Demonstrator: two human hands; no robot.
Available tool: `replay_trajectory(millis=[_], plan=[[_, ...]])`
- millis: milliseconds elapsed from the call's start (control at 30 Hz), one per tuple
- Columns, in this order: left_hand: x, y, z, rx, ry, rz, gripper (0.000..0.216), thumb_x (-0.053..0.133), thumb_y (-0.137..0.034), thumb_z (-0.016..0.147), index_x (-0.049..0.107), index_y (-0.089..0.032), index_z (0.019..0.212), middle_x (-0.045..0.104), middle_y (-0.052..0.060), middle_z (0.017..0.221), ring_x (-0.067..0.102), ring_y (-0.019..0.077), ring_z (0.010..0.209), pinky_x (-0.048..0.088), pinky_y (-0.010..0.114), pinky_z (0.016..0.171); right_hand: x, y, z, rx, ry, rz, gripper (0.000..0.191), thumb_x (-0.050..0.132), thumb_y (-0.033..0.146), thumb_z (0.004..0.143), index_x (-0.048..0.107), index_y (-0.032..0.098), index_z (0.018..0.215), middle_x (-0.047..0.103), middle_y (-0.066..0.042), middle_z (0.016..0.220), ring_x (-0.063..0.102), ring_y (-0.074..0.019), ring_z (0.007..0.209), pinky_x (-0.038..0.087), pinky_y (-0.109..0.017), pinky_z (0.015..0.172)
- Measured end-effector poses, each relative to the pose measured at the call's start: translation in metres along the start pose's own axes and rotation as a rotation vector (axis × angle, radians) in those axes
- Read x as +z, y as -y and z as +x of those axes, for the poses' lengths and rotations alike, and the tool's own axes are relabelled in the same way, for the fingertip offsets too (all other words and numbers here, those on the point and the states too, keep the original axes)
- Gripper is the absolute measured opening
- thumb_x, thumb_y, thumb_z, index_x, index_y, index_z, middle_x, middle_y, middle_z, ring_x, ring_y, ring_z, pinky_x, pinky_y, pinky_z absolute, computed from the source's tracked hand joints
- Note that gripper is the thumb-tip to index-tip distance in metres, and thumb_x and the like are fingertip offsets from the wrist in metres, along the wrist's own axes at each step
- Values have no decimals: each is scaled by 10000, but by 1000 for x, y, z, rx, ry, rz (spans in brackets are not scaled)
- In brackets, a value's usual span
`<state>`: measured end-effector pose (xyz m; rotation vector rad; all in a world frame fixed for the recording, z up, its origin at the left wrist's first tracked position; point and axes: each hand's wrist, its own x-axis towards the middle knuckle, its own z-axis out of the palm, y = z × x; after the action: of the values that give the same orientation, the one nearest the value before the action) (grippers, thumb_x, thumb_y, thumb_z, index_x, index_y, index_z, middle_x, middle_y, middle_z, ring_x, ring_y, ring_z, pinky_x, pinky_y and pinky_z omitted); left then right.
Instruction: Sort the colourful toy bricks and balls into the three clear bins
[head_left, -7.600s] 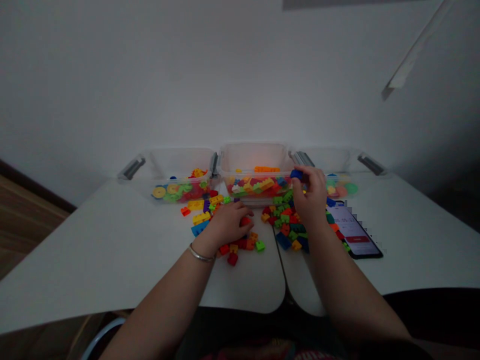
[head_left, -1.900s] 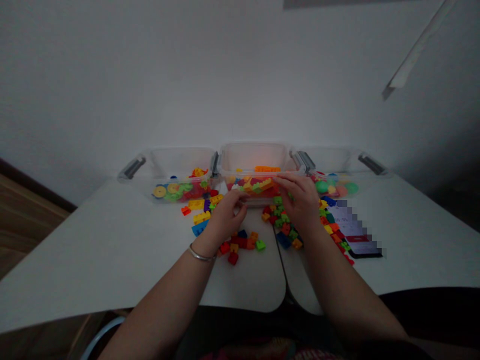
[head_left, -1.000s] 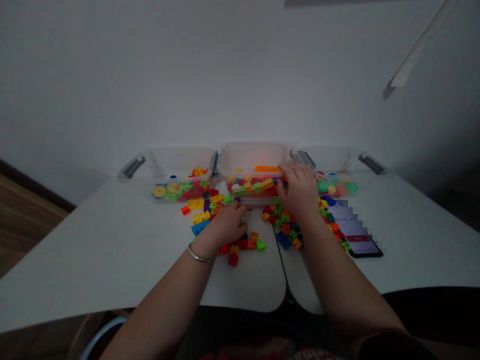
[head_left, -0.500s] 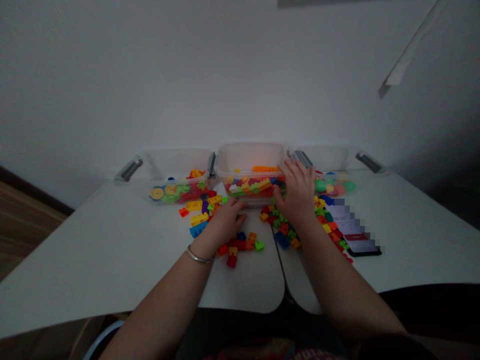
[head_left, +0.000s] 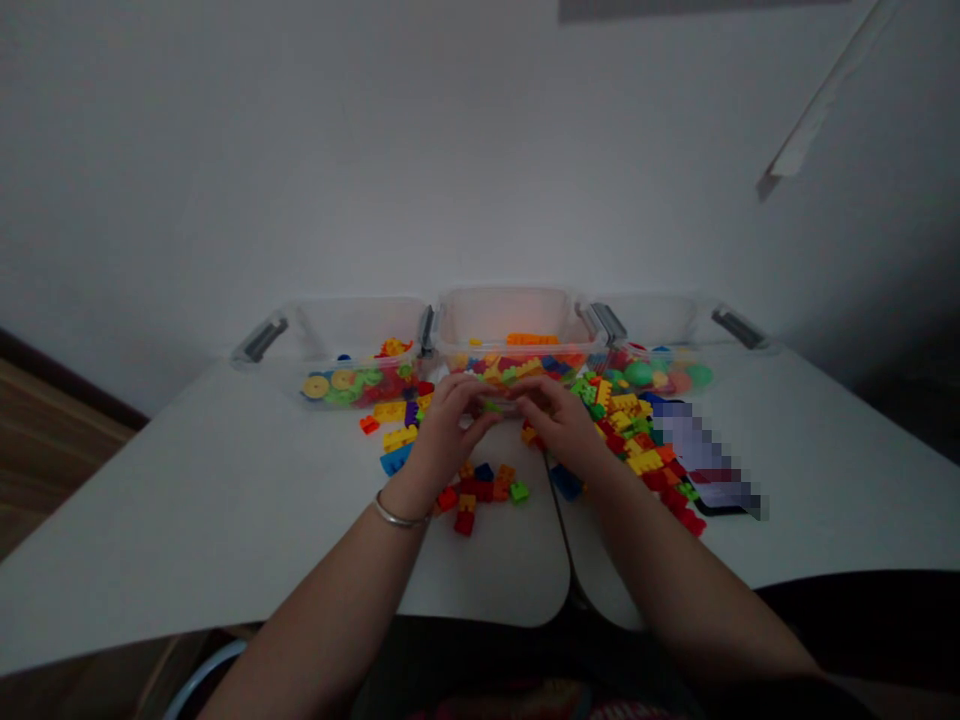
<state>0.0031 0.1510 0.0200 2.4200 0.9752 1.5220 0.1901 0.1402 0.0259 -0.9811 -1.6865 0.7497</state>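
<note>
My left hand (head_left: 448,425) and my right hand (head_left: 556,418) meet in front of the middle clear bin (head_left: 514,310). Their fingertips close from both sides on a small green brick (head_left: 492,406). A silver bracelet (head_left: 397,514) circles my left wrist. Loose coloured bricks (head_left: 484,486) lie under and between my hands. A bigger heap of bricks (head_left: 630,432) sits just right of my right hand.
Three clear bins stand in a row at the wall: the left bin (head_left: 352,330) holds discs and bricks, the right bin (head_left: 660,325) holds round pieces. A phone (head_left: 709,470) lies right of the heap. Two white tabletops (head_left: 225,500) meet at a gap (head_left: 562,540).
My right hand came back from the middle bin's rim toward my left hand. Both now pinch a green brick together. More bricks lie at the right than before.
</note>
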Motion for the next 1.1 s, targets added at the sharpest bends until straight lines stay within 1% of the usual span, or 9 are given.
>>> replay_trajectory(millis=[167,267,433,567,700,800,900,1000,1100], plan=[[0,0,-1,94,-90,21,360,712,-238,809,541,-222,1125,600,40,1004,599,155,876,528,325,800,20,-6,-1,335,53,401,308,678,485,741,560,245,893,649,16,777,624,-144,707,490,-293,647],[-2,-1,-1,91,-56,40,365,705,-217,810,535,-225,1133,619,38,1008,594,174,947,508,345,851,25,-5,-2,476,91,558,380,735,535,675,571,233,836,633,37,709,615,-122,652,493,-277,645],[-1,-1,-4,-70,69,26,326,663,-212,835,527,-224,1130,624,25,952,618,166,896,505,343,827,26,-4,-3,601,99,725,396,797,509,619,583,216,777,648,37,733,625,-105,672,511,-252,652],[1,0,-5,-117,87,-10,366,665,-202,830,508,-214,1161,625,17,922,628,156,867,506,332,818,25,-6,-3,619,67,767,402,835,470,573,579,212,746,651,35,739,630,-107,675,526,-254,653],[0,-3,-2,-85,123,36,325,658,-191,830,541,-209,1133,634,36,957,616,170,902,499,340,834,25,-5,-1,555,11,723,392,830,463,569,579,219,745,640,40,706,621,-110,639,512,-249,611],[-2,-6,-1,-72,134,67,274,618,-194,856,555,-195,1122,638,57,987,602,183,925,497,355,843,21,-2,0,424,-56,590,319,784,436,628,610,229,798,642,37,714,617,-116,626,516,-268,619],[-2,-6,0,-87,156,88,244,582,-176,867,569,-178,1111,639,67,974,592,191,924,498,365,845,12,0,0,231,-158,381,212,698,385,728,641,233,864,673,11,785,639,-136,677,545,-308,677],[-2,-3,0,-123,189,111,195,559,-167,868,597,-177,1059,639,76,998,587,202,963,499,382,872,-2,3,1,-17,-315,132,150,618,332,809,652,236,919,699,-31,943,667,-172,852,562,-353,783],[-1,-1,-1,-136,221,112,160,550,-168,868,618,-184,1012,639,74,1022,589,205,994,498,386,893,-18,6,8,-238,-447,-136,128,572,293,863,661,235,934,699,-58,1021,649,-193,999,549,-386,877]])
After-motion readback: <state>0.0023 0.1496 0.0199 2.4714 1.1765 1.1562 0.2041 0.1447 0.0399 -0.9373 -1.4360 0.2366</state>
